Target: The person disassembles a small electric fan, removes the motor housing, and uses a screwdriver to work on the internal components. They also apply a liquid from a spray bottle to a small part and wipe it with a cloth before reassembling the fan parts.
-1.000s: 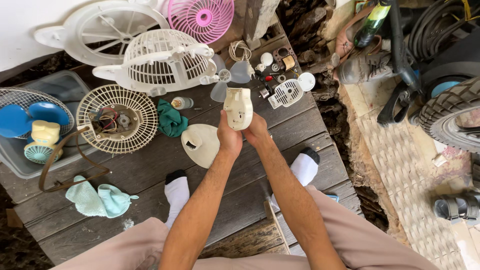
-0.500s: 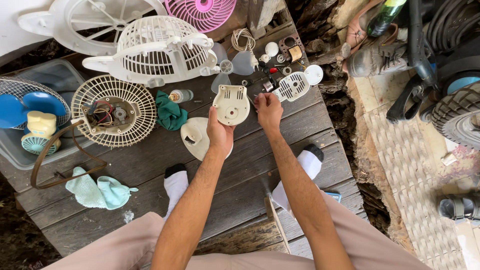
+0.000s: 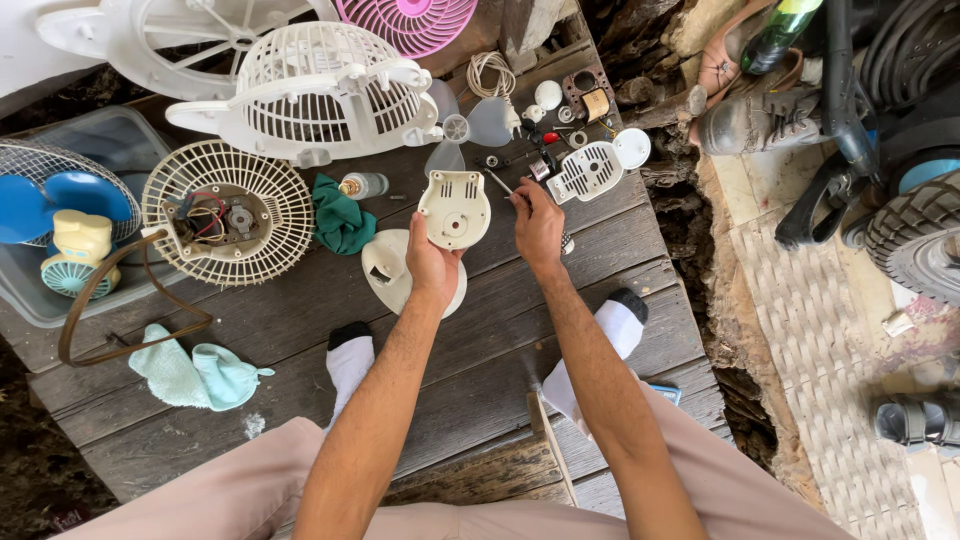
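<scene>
My left hand (image 3: pixel 428 268) holds a cream plastic fan housing cover (image 3: pixel 454 207) above the wooden planks, its hollow inner side facing up. Just to its right, my right hand (image 3: pixel 537 222) is closed on a screwdriver (image 3: pixel 499 183) whose thin metal shaft points up-left toward the cover. Below the cover a cream fan base (image 3: pixel 385 268) lies on the planks. A clear fan blade (image 3: pixel 466 128) lies just beyond the cover. Small screws and parts (image 3: pixel 548 165) are scattered beside my right hand.
A cream grille with an exposed motor (image 3: pixel 227 213), a white fan cage (image 3: pixel 320 92), a pink fan (image 3: pixel 410 20), a green cloth (image 3: pixel 342 220), a small bottle (image 3: pixel 362 185), a white vented cover (image 3: pixel 587 171), a bin holding a blue fan (image 3: pixel 60 210), a mint cloth (image 3: pixel 198 370). Tyres (image 3: pixel 915 230) at right.
Both hands held the cover together a second ago. My right hand has let go of it and moved right to the screwdriver, and the cover has turned so its hollow side shows.
</scene>
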